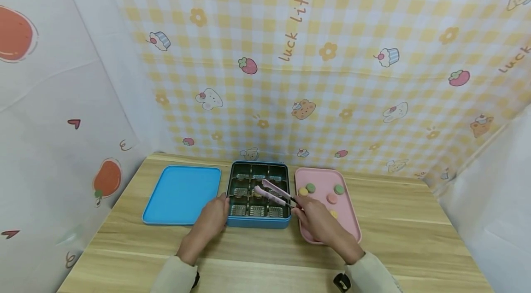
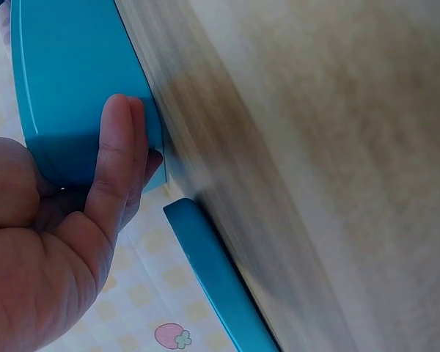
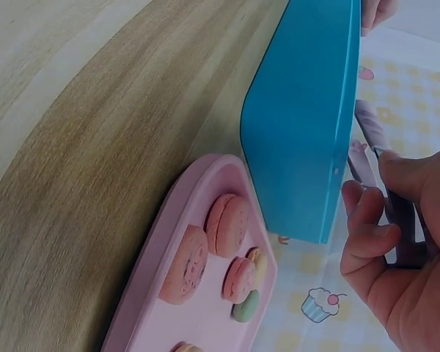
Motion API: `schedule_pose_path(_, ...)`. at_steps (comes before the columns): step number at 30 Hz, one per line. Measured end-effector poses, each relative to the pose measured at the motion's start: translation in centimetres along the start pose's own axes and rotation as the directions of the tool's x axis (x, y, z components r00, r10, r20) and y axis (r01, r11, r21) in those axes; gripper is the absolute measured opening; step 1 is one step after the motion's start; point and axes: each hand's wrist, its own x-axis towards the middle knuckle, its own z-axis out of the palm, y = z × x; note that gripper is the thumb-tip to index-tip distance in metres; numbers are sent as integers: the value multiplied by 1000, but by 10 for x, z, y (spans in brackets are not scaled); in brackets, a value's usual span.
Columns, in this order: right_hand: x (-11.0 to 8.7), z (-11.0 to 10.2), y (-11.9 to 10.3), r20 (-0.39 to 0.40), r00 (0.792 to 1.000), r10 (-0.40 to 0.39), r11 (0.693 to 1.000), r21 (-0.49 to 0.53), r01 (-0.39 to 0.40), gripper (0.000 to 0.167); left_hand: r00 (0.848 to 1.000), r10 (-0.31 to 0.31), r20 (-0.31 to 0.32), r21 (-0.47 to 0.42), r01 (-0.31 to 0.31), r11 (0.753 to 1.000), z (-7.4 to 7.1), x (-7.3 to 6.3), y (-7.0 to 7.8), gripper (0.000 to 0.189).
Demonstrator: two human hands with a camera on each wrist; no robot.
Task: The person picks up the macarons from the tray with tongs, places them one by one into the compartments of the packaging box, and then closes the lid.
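My left hand [image 1: 213, 214] rests at the left side of a blue box [image 1: 258, 223], its straight fingers [image 2: 117, 147] against the box wall in the left wrist view. Inside the box is a dark insert divided into several compartments. Pink-tipped tongs [image 1: 270, 196] reach over the middle of it, gripped between thumb and curled fingers by my right hand [image 1: 315, 217]. Their two tips stand slightly apart above a yellowish macaron [image 1: 257, 193] in the central compartment, which they partly cover. My right forearm crosses the pink tray [image 1: 350, 210].
The pink tray, right of the box, bears several macarons: green [image 1: 339, 189], yellow [image 1: 303, 191] and pink [image 1: 332, 198]; larger pink ones [image 3: 227, 224] show in the right wrist view. A flat blue lid [image 1: 182, 194] lies left of the box. A patterned cloth [image 1: 311, 76] hangs behind the table.
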Motion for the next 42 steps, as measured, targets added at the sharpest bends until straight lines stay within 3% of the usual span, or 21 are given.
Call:
schedule_pose_path(11,-3,-8,12,-65,996,59,998,35,-57,3,1000,7,-11,-8,-7,1000,-1,1,-1,40)
schedule_pose_path(17,-7,-14,23,-105,986,126,992,-16,-128,13,1000,7,-7,-12,-7,1000,-1,0,-2,38)
schedule_pose_path(21,-10,-16,32,-138,983,125,991,-27,-130,25,1000,9,-6,-6,-9,1000,-1,0,-2,41)
schedule_pose_path(24,-13,-17,40,-147,983,107,994,-22,-111,23,1000,10,-9,-10,-10,1000,-1,0,-2,38)
schedule_pose_path(28,-18,-18,51,-148,983,106,993,-28,-111,18,1000,12,-11,-13,-12,1000,-1,0,-2,36)
schedule_pose_path(32,-25,-21,62,-125,980,155,986,-42,-162,12,1000,22,-17,6,-22,1000,0,1,-3,37)
schedule_pose_path(36,-32,-25,71,-107,976,189,977,-75,-197,19,999,27,-22,28,-26,999,2,1,-4,40)
schedule_pose_path(42,-42,-27,86,-108,980,165,970,-164,-181,32,1000,18,-11,32,-18,999,1,0,-4,44)
